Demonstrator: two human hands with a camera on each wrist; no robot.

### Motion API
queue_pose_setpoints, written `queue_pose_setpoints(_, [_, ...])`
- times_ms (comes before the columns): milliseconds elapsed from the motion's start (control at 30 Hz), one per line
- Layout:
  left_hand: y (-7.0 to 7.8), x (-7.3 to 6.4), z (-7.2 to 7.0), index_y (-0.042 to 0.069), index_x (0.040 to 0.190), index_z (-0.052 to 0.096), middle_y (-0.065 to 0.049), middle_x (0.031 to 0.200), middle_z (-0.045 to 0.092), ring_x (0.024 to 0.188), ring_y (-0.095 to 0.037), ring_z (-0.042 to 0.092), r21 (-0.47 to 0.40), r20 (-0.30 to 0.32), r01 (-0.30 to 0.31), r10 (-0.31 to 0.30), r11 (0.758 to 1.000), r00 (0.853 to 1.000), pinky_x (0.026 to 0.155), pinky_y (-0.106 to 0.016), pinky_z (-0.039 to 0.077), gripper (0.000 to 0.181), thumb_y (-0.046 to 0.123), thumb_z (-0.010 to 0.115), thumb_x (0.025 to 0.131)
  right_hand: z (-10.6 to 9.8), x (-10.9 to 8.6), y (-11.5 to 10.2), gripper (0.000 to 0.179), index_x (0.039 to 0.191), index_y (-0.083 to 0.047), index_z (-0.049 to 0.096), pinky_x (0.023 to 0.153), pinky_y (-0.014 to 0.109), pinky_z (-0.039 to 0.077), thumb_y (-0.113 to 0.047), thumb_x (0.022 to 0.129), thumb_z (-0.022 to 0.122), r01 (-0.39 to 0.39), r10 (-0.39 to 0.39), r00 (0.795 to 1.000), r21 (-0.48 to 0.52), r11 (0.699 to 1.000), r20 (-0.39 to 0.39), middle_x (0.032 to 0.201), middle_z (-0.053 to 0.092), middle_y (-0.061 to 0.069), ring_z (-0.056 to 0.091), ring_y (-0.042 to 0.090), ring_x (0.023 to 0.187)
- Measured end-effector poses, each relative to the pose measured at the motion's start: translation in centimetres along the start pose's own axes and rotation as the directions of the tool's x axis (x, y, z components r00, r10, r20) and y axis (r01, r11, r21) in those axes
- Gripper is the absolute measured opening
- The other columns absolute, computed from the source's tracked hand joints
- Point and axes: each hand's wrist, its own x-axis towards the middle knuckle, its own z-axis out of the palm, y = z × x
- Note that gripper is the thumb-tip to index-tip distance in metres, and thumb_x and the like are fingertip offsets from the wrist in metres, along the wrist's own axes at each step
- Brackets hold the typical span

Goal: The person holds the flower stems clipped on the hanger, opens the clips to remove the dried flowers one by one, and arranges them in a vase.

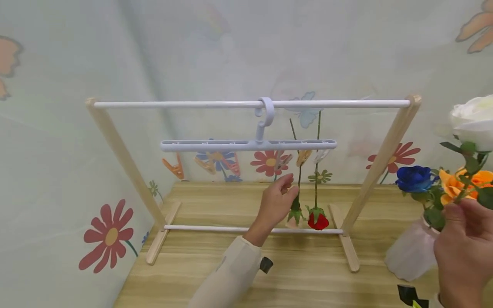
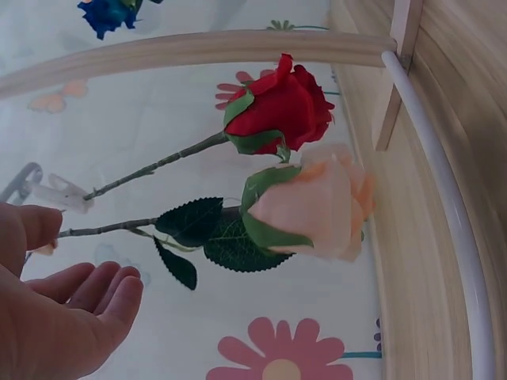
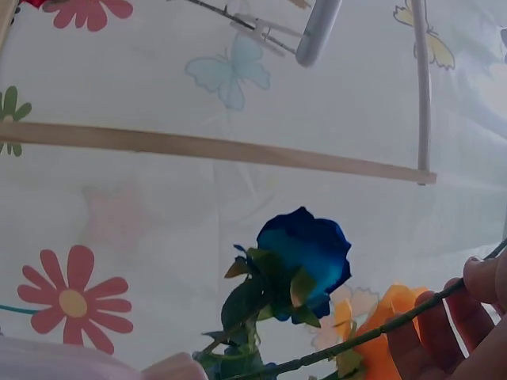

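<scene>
Now the right hand (image 1: 467, 248) pinches a white rose (image 1: 476, 122); below the hanger's (image 1: 215, 146) lower edge, the left hand's (image 1: 275, 201) fingers bend loosely.

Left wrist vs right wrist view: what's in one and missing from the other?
Left wrist only: the left hand, the peach rose and the rack's lower white rod.
Right wrist only: the right hand pinching a green stem, plus the orange flower.
Both: the blue rose and a wooden upright.

no readable text or numbers
</scene>
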Motion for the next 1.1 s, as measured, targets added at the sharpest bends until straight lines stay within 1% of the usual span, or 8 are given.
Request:
queue_pose_setpoints(200, [0.2, 0.5, 0.4, 0.014, 0.146, 0.055, -0.002, 0.143, 0.062, 0.13, -0.022, 0.06, -0.015, -0.023, 0.038, -0.038, 0.999, 0.999, 0.107, -0.038, 0.052, 0.048, 0.029, 0.062, 0.101, 0.2, 1.1, 1.0, 0.023, 0.122, -0.023, 0.069, 0.086, 0.012, 0.041, -0.027, 0.103, 0.056, 0.116, -0.11, 0.992, 0.114, 0.987, -0.054, 0.091, 0.051, -0.034, 0.051, -0.014, 0.092])
queue_pose_setpoints(300, [0.2, 0.7, 0.5, 0.014, 0.143, 0.058, -0.002, 0.138, 0.065, 0.126, -0.021, 0.063, -0.004, -0.049, 0.039, -0.039, 0.999, 0.998, 0.105, -0.037, 0.054, 0.044, 0.028, 0.063, 0.101, 0.0, 1.5, 1.2, 0.022, 0.12, -0.026, 0.069, 0.088, 0.011, 0.045, -0.027, 0.103, 0.056, 0.125, -0.117, 0.99, 0.107, 0.986, -0.072, 0.095, 0.053, -0.033, 0.053, -0.013, 0.09])
queue_pose_setpoints(433, [0.2, 1.1, 0.5, 0.014, 0.137, 0.063, -0.003, 0.13, 0.069, 0.119, -0.022, 0.066, 0.019, -0.07, 0.007, -0.006, 1.0, 0.998, 0.101, -0.035, 0.056, 0.038, 0.027, 0.063, 0.101, -0.3, 1.7, 1.0, 0.028, 0.13, -0.028, 0.063, 0.098, 0.013, 0.045, -0.032, 0.106, 0.049, 0.117, -0.115, 0.99, 0.012, 0.993, -0.078, 0.107, 0.049, -0.036, 0.048, -0.015, 0.096])
queue_pose_setpoints(500, [0.3, 1.3, 0.6, 0.014, 0.136, 0.063, -0.004, 0.128, 0.07, 0.117, -0.022, 0.067, 0.026, -0.072, -0.002, 0.004, 1.0, 0.997, 0.1, -0.035, 0.056, 0.037, 0.027, 0.064, 0.101, -0.4, 1.8, 1.0, 0.03, 0.133, -0.027, 0.062, 0.1, 0.014, 0.044, -0.032, 0.106, 0.049, 0.111, -0.11, 0.991, 0.006, 0.994, -0.071, 0.108, 0.048, -0.036, 0.047, -0.014, 0.097])
queue_pose_setpoints(600, [0.3, 1.5, 0.7, 0.014, 0.134, 0.064, -0.003, 0.125, 0.071, 0.115, -0.021, 0.068, 0.035, -0.073, -0.006, 0.008, 0.999, 0.997, 0.098, -0.035, 0.057, 0.036, 0.028, 0.065, 0.1, -0.4, 1.9, 1.1, 0.027, 0.13, -0.031, 0.063, 0.096, 0.013, 0.042, -0.03, 0.107, 0.05, 0.069, -0.068, 0.995, -0.001, 0.998, -0.066, 0.103, 0.047, -0.036, 0.045, -0.014, 0.097])
queue_pose_setpoints(733, [0.3, 1.6, 1.1, 0.013, 0.129, 0.067, -0.003, 0.117, 0.073, 0.106, -0.018, 0.069, 0.042, -0.08, -0.017, 0.02, 0.999, 0.997, 0.091, -0.032, 0.059, 0.032, 0.026, 0.065, 0.1, -0.4, 2.0, 1.9, 0.027, 0.13, -0.028, 0.064, 0.094, 0.014, 0.039, -0.028, 0.106, 0.051, -0.003, 0.003, 0.998, -0.013, 1.0, -0.061, 0.1, 0.044, -0.035, 0.043, -0.014, 0.097])
queue_pose_setpoints(967, [0.5, 1.7, 1.7, 0.014, 0.117, 0.074, -0.001, 0.1, 0.076, 0.088, -0.01, 0.068, 0.02, -0.101, -0.044, 0.046, 0.999, 0.994, 0.074, -0.022, 0.057, 0.021, 0.024, 0.067, 0.099, -0.5, 2.8, 3.6, 0.032, 0.132, -0.017, 0.065, 0.088, 0.011, 0.039, -0.028, 0.105, 0.052, 0.02, -0.028, 0.998, -0.12, 0.993, -0.059, 0.099, 0.042, -0.038, 0.04, -0.018, 0.092])
queue_pose_setpoints(1100, [0.7, 1.8, 2.0, 0.015, 0.115, 0.075, -0.001, 0.095, 0.077, 0.084, -0.007, 0.069, -0.036, -0.075, -0.048, 0.046, 0.998, 0.996, 0.073, -0.021, 0.058, 0.021, 0.026, 0.067, 0.099, -1.0, 3.6, 4.1, 0.035, 0.135, -0.023, 0.063, 0.088, 0.009, 0.04, -0.03, 0.102, 0.055, -0.024, 0.017, 0.998, -0.109, 0.994, -0.064, 0.102, 0.048, -0.034, 0.042, -0.018, 0.09])
